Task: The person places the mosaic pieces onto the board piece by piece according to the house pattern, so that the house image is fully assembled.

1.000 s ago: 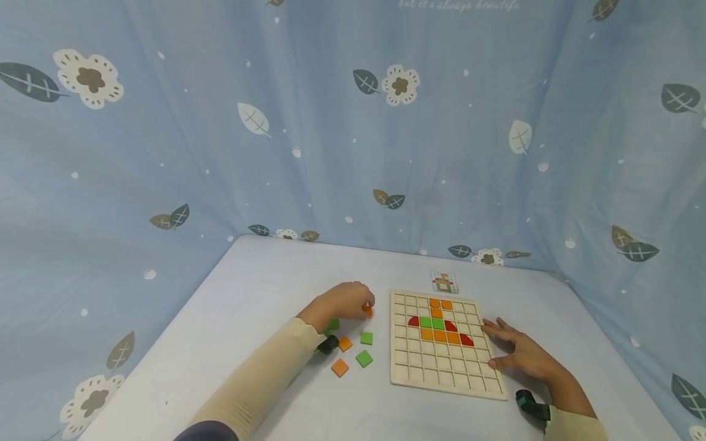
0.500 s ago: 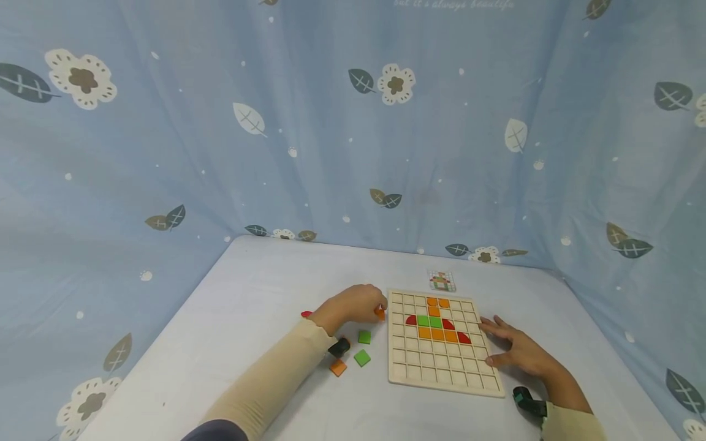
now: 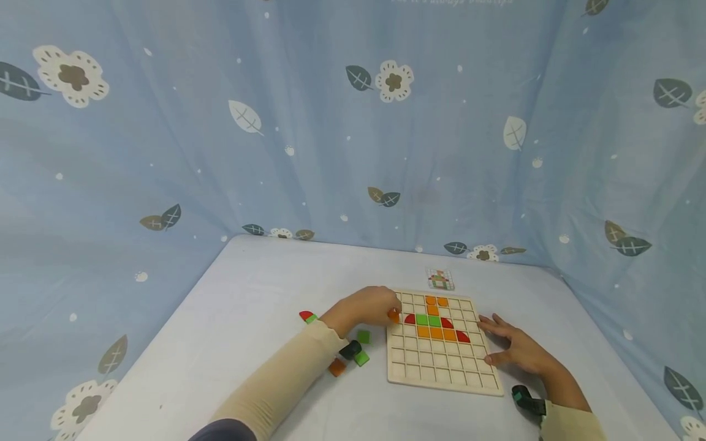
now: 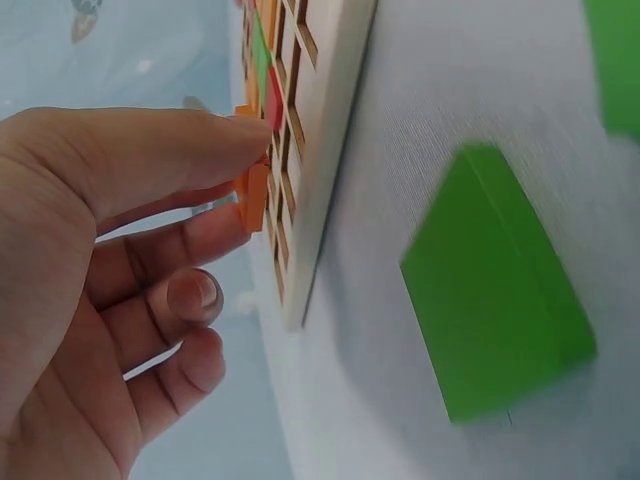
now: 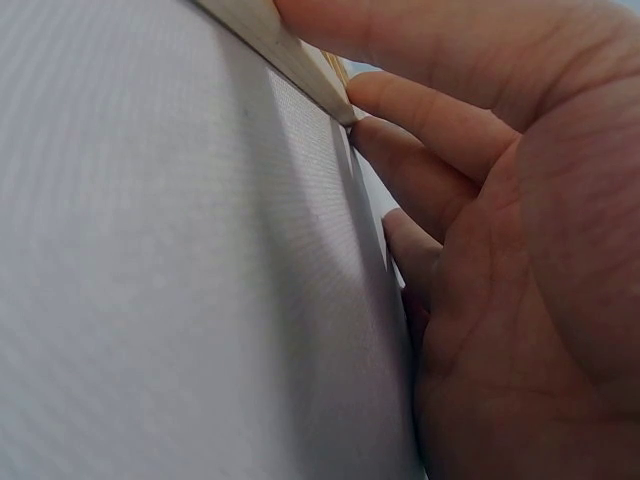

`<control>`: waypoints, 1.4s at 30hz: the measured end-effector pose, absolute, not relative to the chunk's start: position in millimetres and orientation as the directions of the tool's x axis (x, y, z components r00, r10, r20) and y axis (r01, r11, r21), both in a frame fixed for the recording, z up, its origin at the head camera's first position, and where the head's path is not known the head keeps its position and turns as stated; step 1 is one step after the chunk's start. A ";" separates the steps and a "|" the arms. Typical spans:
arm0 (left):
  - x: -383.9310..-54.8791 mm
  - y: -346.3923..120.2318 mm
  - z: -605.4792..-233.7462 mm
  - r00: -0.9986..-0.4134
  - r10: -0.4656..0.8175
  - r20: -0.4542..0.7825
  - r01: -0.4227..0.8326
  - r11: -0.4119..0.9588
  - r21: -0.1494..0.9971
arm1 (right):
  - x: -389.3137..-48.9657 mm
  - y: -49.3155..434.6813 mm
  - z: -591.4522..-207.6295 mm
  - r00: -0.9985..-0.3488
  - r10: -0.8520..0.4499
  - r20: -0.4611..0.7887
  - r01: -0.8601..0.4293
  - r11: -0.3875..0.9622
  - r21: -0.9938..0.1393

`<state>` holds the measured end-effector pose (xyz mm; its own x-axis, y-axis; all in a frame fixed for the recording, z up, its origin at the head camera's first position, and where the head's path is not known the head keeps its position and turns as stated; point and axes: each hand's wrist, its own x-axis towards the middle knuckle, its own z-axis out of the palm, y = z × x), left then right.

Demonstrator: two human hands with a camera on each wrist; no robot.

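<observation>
Pinched between my left thumb and fingers is an orange tile [image 4: 256, 198], partly covered by the fingertips. The left hand [image 3: 372, 305] is over the left edge of the wooden grid board [image 3: 441, 375]. In the grid lie orange tiles [image 3: 436, 333], green tiles [image 3: 428, 320] and red quarter-round tiles [image 3: 463, 337]. Two orange round tiles [image 3: 436, 301] top the pattern. At the board's right edge my right hand [image 3: 515, 348] rests with fingers spread and relaxed. In the right wrist view, thumb and fingertips of that hand [image 5: 520, 200] touch the board's side.
Loose green tiles [image 3: 363, 337] and an orange one [image 3: 337, 367] lie left of the board, near the left wrist. Farther left is a red piece [image 3: 306, 315]. A small pattern card [image 3: 440, 279] lies behind the board. A blue printed curtain [image 3: 309, 122] surrounds the white table [image 3: 265, 269].
My left hand has moved right with the orange tile, from the table beside the board to over its left edge. The right hand stays at the board's right edge.
</observation>
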<state>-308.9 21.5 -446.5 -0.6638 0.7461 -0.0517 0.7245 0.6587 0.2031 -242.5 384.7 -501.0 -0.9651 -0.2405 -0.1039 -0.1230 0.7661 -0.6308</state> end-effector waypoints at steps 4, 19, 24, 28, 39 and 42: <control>-308.7 29.7 -448.4 -0.653 0.755 -0.050 0.732 0.647 0.212 | -242.0 385.2 -500.7 -0.965 -0.238 -0.109 -0.117 0.766 -0.632; -306.1 49.5 -454.9 -0.586 0.809 -0.039 0.791 0.582 0.190 | -243.5 385.1 -497.9 -0.962 -0.257 -0.089 -0.147 0.766 -0.626; -305.8 52.9 -457.0 -0.599 0.799 -0.054 0.778 0.597 0.195 | -243.2 384.8 -497.9 -0.963 -0.248 -0.102 -0.132 0.770 -0.624; -306.0 54.7 -457.7 -0.596 0.801 -0.056 0.781 0.595 0.188 | -243.8 385.4 -498.9 -0.964 -0.248 -0.098 -0.135 0.771 -0.622; -301.9 57.2 -453.8 -0.589 0.805 -0.064 0.786 0.590 0.183 | -244.4 386.3 -499.1 -0.963 -0.259 -0.079 -0.152 0.759 -0.633; -301.0 58.3 -453.5 -0.597 0.799 -0.074 0.779 0.599 0.187 | -243.9 385.8 -498.2 -0.963 -0.256 -0.085 -0.147 0.763 -0.630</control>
